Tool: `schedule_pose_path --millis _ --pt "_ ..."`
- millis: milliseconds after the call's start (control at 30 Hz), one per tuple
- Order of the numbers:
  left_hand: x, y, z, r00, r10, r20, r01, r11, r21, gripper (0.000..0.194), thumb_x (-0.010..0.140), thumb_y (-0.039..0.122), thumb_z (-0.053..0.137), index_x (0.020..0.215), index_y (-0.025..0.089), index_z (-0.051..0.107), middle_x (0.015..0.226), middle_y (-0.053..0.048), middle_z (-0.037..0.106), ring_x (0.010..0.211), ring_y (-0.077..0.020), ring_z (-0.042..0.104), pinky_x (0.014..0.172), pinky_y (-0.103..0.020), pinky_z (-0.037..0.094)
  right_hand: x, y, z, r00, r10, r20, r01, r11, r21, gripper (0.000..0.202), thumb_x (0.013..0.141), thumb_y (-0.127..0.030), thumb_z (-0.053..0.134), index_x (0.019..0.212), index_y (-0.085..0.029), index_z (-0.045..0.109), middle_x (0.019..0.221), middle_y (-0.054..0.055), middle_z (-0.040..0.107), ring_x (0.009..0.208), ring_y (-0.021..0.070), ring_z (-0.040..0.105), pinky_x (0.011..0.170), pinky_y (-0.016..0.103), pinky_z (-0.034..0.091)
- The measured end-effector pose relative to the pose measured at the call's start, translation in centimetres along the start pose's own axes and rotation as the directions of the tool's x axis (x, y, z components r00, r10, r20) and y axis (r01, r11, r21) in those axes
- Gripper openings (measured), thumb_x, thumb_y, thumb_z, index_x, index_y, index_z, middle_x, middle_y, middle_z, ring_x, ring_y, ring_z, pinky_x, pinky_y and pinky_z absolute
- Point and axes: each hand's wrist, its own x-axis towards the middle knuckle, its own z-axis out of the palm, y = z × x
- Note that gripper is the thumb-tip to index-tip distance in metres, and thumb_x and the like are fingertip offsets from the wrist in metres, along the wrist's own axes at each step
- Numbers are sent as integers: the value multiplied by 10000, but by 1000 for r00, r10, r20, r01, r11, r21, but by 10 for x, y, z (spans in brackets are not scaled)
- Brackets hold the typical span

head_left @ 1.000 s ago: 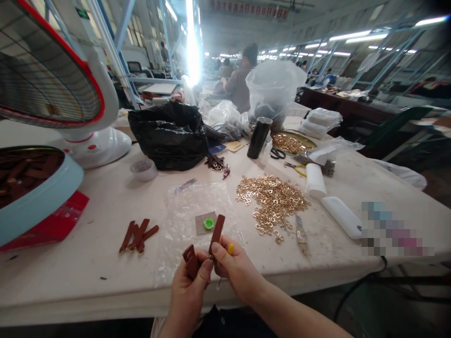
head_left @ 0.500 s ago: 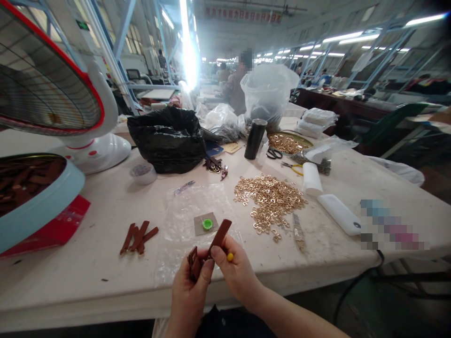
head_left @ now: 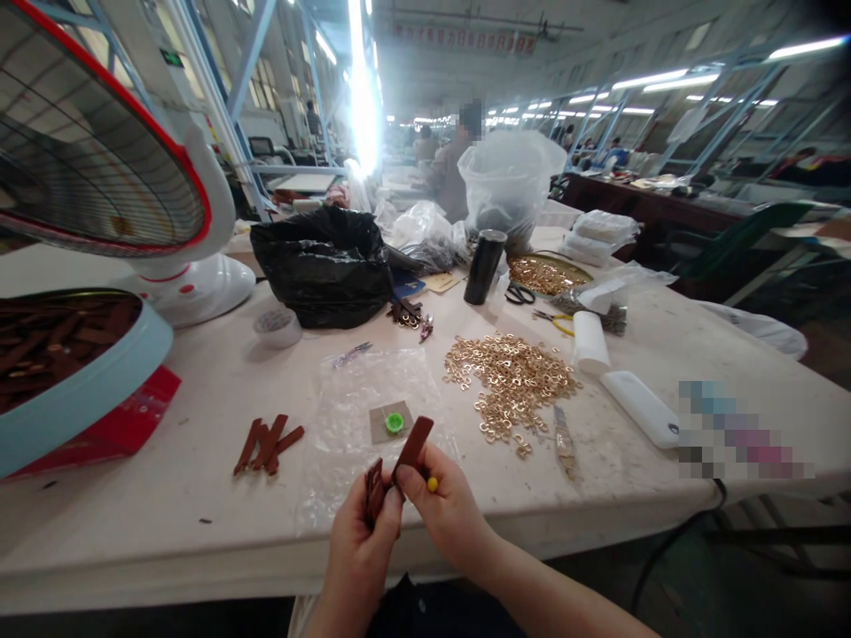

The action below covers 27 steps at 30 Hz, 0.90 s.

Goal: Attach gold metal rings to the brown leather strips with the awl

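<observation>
Several brown strips [head_left: 374, 493] are bunched in my left hand [head_left: 364, 537], its thumb pressed on them. My right hand [head_left: 444, 505] pinches one brown strip [head_left: 416, 443] that points up and to the right, and a small yellow tip [head_left: 433, 485] sticks out between its fingers. Both hands meet over the table's front edge. Just beyond them, a green cap [head_left: 394, 424] rests on a grey square [head_left: 380, 425] on a clear plastic sheet [head_left: 339, 390]. To the left lies a small pile of brown strips [head_left: 269, 443]; to the right spreads a heap of gold rings [head_left: 511, 377].
A fan [head_left: 199, 288] and a blue-rimmed tub of brown strips [head_left: 150, 341] stand at left. Behind are a black bag [head_left: 325, 266], a black cylinder [head_left: 484, 268] and scissors [head_left: 519, 294]. Pliers [head_left: 555, 319], a white roll [head_left: 590, 341] and a white phone-like object [head_left: 639, 409] lie right.
The view has shifted slightly, so the table items appear a little further right. Both hands still hold the brown strips, with the left bunch tilted slightly differently.
</observation>
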Motion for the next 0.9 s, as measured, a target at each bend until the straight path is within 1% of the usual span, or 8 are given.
schedule_pose_path --millis 67,233,333,433,500,567,767,900 --pt "0 2 1 1000 -14 5 14 1000 -10 234 683 385 617 776 178 562 467 100 344 409 -61 293 399 -186 257 0 0 0 1000 18 5 -18 1000 20 222 829 -388 513 804 -172 557 724 11 573 670 134 532 620 244 434" --pt "0 2 1 999 3 -35 -3 1000 16 233 653 363 654 765 170 586 465 95 386 421 -66 329 405 -184 274 0 0 0 999 36 0 -36 998 53 224 818 -401 529 805 -180 564 753 14 603 701 146 554 649 253 441" --pt "2 -1 -2 1000 6 -18 -6 1000 22 243 669 377 640 763 161 582 468 87 413 416 -63 342 403 -180 272 1 0 -2 1000 22 22 -23 997 75 233 824 -408 516 822 -180 566 751 14 592 709 148 538 645 255 435" --pt "4 -3 -7 996 -80 43 81 997 -17 279 677 410 626 788 162 564 459 87 420 398 -54 320 384 -172 233 4 -2 -5 998 16 60 -20 998 62 243 821 -415 516 817 -177 566 726 7 562 679 142 504 630 256 421" --pt "6 -3 -10 982 -169 79 172 984 -39 309 665 437 628 788 165 547 434 94 408 380 -47 290 369 -167 204 7 -4 -8 994 29 101 -34 998 47 258 807 -426 529 810 -171 566 723 10 554 673 144 493 633 263 415" --pt "8 -3 -12 971 -223 88 227 973 -47 324 654 450 632 778 169 530 410 103 394 366 -41 264 359 -165 183 10 -5 -11 988 49 145 -53 998 26 272 798 -432 534 812 -163 573 728 16 558 679 150 496 642 270 412" --pt "9 -2 -13 969 -237 74 243 968 -68 293 658 405 652 777 172 521 443 98 425 375 -30 288 363 -155 190 10 1 -12 978 67 198 -58 997 -51 222 812 -364 533 860 -154 584 762 22 571 697 148 496 657 271 401" --pt "9 -2 -15 962 -258 92 270 950 -154 298 624 372 690 737 182 491 508 94 462 373 -16 321 362 -149 214 12 1 -13 968 82 238 -86 996 6 246 808 -394 530 837 -153 566 721 3 524 651 123 454 616 252 375"
